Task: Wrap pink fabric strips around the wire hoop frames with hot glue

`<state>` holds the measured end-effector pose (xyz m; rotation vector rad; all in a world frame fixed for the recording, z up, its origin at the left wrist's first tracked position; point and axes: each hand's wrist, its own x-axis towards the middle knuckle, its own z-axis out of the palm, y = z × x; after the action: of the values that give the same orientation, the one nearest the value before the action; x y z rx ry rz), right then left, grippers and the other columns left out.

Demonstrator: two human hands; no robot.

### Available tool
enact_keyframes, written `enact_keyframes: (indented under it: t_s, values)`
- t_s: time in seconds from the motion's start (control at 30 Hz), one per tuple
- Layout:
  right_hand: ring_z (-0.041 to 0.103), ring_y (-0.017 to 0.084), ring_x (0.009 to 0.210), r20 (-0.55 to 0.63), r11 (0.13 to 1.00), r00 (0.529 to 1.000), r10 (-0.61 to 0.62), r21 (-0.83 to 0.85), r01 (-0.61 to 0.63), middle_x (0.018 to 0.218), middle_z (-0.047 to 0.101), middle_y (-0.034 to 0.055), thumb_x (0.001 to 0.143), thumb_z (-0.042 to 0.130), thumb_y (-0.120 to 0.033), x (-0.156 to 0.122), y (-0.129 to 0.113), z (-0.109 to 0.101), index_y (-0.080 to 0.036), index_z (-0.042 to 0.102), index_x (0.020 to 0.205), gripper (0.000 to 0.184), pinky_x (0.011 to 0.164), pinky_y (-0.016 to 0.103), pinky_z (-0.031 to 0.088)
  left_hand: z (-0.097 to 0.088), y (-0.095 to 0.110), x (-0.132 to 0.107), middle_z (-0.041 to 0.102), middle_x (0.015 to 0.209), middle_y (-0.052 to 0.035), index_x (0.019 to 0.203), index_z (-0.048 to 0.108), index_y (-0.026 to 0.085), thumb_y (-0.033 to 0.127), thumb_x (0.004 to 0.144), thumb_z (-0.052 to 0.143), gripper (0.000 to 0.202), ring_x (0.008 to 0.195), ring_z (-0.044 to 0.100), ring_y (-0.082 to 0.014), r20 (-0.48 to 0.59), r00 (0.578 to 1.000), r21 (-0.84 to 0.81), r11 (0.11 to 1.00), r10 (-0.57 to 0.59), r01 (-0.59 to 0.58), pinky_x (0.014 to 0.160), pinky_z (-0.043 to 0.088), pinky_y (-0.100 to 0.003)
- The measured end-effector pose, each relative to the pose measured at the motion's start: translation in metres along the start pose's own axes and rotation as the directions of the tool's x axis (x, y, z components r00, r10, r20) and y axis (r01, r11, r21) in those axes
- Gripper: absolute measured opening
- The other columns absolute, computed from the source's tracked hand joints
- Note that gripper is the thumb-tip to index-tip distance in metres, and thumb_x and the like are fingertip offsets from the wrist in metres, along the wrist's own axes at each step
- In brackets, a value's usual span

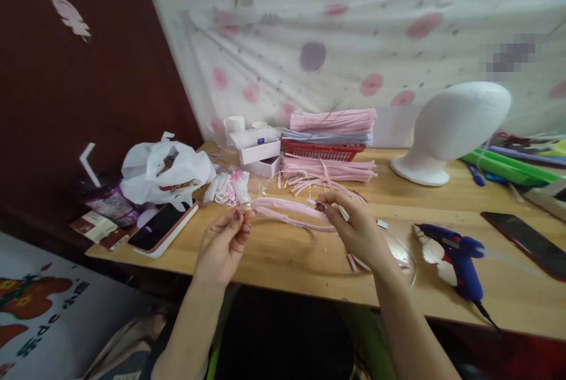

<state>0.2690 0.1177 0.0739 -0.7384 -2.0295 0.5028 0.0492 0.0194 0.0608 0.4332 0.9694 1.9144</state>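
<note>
My left hand (227, 238) is raised over the front of the table, thumb and fingers pinched together. What it holds, if anything, is too small to make out. Opposite it, my right hand (349, 223) pinches too, with a small pale bit at its fingertips that I cannot name. Between and just behind both hands lie curved pink fuzzy strips (283, 220), like pipe cleaners bent into a band. Whether either hand touches them is unclear. Small clear bags of white and pink beads (229, 187) sit beyond my left hand.
A blue glue gun (462, 259) lies at right, near a dark phone (526, 241). Behind stand a white foam head (455, 126), a red basket (325, 150) and pink pipe cleaner bundles (349, 169). At left are a white plastic bag (163, 170), another phone (161, 228) and a drink cup (108, 203).
</note>
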Motion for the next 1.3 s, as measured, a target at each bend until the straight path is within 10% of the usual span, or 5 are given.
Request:
enact_keyframes:
  t_s: [0.4, 1.03, 1.3]
  values:
    - [0.068, 0.021, 0.080, -0.011, 0.998, 0.999, -0.033, -0.051, 0.032, 0.083, 0.073, 0.0049, 0.091, 0.051, -0.020, -0.003, 0.003, 0.000, -0.021, 0.066, 0.085, 0.016, 0.073, 0.033, 0.052, 0.008, 0.004, -0.013, 0.083, 0.090, -0.0116, 0.088, 0.082, 0.014, 0.013, 0.063, 0.092, 0.028, 0.063, 0.074, -0.0115, 0.106, 0.994, -0.052, 0.998, 0.023, -0.018, 0.062, 0.062, -0.015]
    - [0.066, 0.020, 0.079, 0.027, 0.999, 1.000, 0.004, -0.052, -0.003, 0.084, 0.073, 0.0044, 0.093, 0.049, -0.022, -0.005, 0.005, 0.002, -0.022, 0.065, 0.086, 0.017, 0.072, 0.030, 0.049, 0.015, 0.005, -0.020, 0.076, 0.058, -0.0031, 0.058, 0.076, 0.016, 0.028, 0.041, 0.102, 0.033, 0.046, 0.067, -0.0092, 0.129, 0.991, -0.023, 0.999, 0.035, -0.033, 0.048, 0.055, -0.015]
    - [0.064, 0.020, 0.078, 0.025, 0.999, 1.000, 0.007, -0.052, -0.006, 0.081, 0.070, 0.0035, 0.094, 0.050, -0.023, -0.004, 0.003, 0.002, -0.022, 0.064, 0.086, 0.017, 0.072, 0.030, 0.048, 0.013, 0.007, -0.021, 0.063, 0.052, 0.0041, 0.064, 0.060, 0.019, 0.041, 0.069, 0.090, 0.038, 0.056, 0.068, -0.0150, 0.257, 0.960, 0.006, 0.993, 0.110, -0.116, 0.063, 0.059, -0.026]
